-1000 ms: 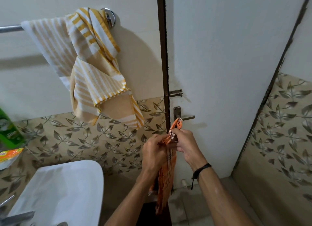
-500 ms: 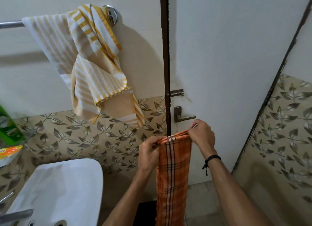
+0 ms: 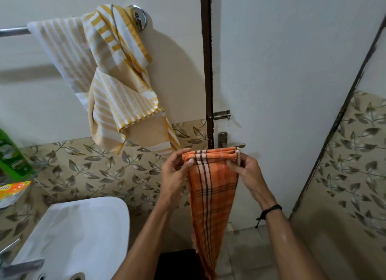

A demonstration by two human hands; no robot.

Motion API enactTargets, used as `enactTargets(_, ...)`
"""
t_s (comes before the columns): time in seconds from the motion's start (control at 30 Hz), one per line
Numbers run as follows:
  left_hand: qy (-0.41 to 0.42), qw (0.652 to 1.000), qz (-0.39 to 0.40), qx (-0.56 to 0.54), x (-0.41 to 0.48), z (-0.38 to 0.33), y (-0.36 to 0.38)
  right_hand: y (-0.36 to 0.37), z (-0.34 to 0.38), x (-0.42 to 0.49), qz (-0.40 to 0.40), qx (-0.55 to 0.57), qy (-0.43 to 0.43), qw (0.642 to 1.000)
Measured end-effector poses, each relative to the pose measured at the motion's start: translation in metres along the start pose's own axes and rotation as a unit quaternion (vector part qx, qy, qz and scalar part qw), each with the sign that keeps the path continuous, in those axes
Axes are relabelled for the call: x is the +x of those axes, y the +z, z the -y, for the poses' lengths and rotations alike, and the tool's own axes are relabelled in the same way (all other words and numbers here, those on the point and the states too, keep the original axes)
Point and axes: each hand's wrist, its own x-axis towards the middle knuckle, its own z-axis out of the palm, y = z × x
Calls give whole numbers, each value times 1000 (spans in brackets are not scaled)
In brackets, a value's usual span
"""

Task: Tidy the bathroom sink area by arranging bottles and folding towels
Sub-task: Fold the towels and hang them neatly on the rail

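The orange checked towel (image 3: 211,196) hangs just below the door handle (image 3: 227,142), with its long axis vertical, its folded top edge level and its narrow tail pointing at the floor. The left hand (image 3: 175,175) and the right hand (image 3: 248,173) each pinch a top corner. The room has a white door and leaf-patterned tiles. There are two towels in all: the yellow striped towel (image 3: 117,87) hangs up-left of the handle. One sink (image 3: 79,233) and one green bottle (image 3: 12,154) lie far left.

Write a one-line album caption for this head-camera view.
Left hand and right hand pinch the top corners of an orange checked towel; a yellow striped towel hangs on the rail.
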Motion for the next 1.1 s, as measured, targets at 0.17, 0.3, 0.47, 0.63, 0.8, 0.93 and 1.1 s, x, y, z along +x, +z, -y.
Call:
enactTargets(0.17, -26, 998, 47, 40, 3, -4, -6, 15, 24, 3, -7, -29, -50, 998)
enactTargets(0.3, -15, 999, -9, 43, 16, -6, -7, 21, 33, 2, -9, -74, -79, 994)
enactTargets(0.47, -1, 987, -152, 45, 19, 6, -1, 24, 39, 7, -10, -173, -54, 983)
enactTargets(0.63, 2, 990, -74, 122, -21, 40, 29, 38, 46, 7, -65, -214, -27, 974)
enactTargets(0.8, 7, 977, 51, 205, -46, 59, 78, 70, 46, 0, -66, -135, 29, 988)
enactTargets(0.93, 17, 994, -36, 104, -40, 52, 85, 79, 57, -6, -16, -87, 47, 995)
enactTargets(1.1, -52, 996, -60, 50, -32, 42, 68, 43, 69, -12, 38, 45, 40, 997)
